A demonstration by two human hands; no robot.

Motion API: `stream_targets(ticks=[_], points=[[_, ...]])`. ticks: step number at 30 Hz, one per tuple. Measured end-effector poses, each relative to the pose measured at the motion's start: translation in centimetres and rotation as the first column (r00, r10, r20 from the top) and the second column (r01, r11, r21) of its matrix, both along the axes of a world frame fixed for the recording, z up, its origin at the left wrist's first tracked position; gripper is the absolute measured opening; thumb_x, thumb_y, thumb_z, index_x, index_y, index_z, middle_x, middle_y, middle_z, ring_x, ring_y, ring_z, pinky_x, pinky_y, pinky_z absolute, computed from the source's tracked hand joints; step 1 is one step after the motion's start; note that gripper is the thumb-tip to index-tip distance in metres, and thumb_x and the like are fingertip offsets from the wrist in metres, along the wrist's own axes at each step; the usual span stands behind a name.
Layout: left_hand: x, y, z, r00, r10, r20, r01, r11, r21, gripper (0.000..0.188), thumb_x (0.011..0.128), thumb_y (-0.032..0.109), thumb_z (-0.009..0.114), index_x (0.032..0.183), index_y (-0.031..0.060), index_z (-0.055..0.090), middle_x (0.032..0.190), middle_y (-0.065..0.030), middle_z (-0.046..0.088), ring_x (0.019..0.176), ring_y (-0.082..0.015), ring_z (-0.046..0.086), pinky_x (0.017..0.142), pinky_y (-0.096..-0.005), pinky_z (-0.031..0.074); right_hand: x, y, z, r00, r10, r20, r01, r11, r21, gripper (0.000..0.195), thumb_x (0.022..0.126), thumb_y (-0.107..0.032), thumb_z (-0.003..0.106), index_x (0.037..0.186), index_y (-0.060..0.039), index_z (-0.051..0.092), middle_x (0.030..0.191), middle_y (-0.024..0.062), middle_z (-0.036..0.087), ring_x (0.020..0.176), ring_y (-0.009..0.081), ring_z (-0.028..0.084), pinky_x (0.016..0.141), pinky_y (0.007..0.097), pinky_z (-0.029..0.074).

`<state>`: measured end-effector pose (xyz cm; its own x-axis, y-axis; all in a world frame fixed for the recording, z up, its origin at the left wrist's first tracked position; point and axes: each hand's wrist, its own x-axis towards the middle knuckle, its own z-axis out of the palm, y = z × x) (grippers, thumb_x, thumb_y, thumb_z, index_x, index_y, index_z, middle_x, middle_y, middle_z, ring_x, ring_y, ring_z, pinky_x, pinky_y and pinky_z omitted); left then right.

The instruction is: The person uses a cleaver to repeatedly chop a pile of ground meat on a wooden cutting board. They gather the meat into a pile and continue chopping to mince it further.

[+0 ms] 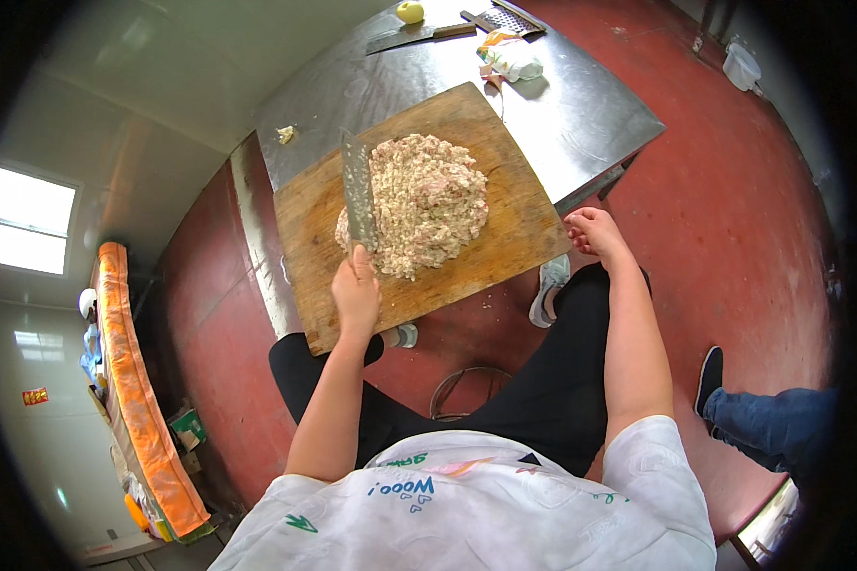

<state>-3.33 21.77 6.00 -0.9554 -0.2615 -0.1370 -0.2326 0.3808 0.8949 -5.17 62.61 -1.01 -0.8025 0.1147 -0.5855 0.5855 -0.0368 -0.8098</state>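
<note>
My left hand (357,289) grips the handle of a cleaver (358,193), whose broad steel blade is flecked with bits of meat. The blade stands over the left side of a heap of minced meat (432,207), and a small part of the heap shows beyond it. Under the heap lies a wooden chopping board (518,207), which juts past the near edge of the steel table. My right hand (594,232) hangs just off the board's right corner with loosely curled fingers and nothing visible in them. Whether its fingertips touch the board I cannot tell.
On the steel table (585,121) lie a second cleaver (414,36), a box grater (510,20), a yellow-green fruit (410,11), a crumpled plastic bag (518,58) and a small scrap (286,134). Another person's jeans-clad leg (764,417) shows at right. A wall stands at left.
</note>
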Motion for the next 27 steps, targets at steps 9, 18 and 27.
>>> stream_targets(ticks=[9,18,27], points=[[-0.4,0.1,0.6,0.999,-0.003,0.038,0.001,0.998,0.056,0.051,0.103,0.053,0.047,0.081,0.0071,0.05,0.055,0.0012,0.043,0.038,-0.0095,0.038,0.035,-0.0279,0.03,-0.1,0.2,-0.3,1.0,-0.026,0.0,0.026,1.0,-0.017,0.012,0.094,-0.019,0.06,0.095,-0.0078,0.063,0.074,0.0017,0.062,0.055,0.0074,0.054,0.048,0.0221,0.044],[-0.9,0.5,1.0,0.992,-0.037,0.12,0.013,0.982,0.19,0.051,0.102,0.056,0.048,0.081,0.0095,0.049,0.053,0.0023,0.04,0.036,-0.0093,0.032,0.033,-0.0281,0.025,-0.3,0.2,-0.9,1.0,-0.029,0.007,0.029,0.999,-0.013,0.013,0.095,-0.02,0.06,0.096,-0.0071,0.063,0.074,0.0025,0.062,0.054,0.0078,0.055,0.047,0.0228,0.043],[-1.3,0.1,-1.3,0.994,-0.105,0.038,0.109,0.987,-0.122,0.058,0.104,0.054,0.045,0.078,0.0023,0.056,0.057,-0.0024,0.052,0.046,-0.0122,0.049,0.046,-0.0325,0.04,-0.2,0.3,0.1,1.0,0.016,0.008,-0.016,1.0,0.003,0.012,0.096,-0.023,0.06,0.097,-0.0115,0.064,0.076,-0.0031,0.062,0.059,0.0043,0.055,0.052,0.0195,0.046]])
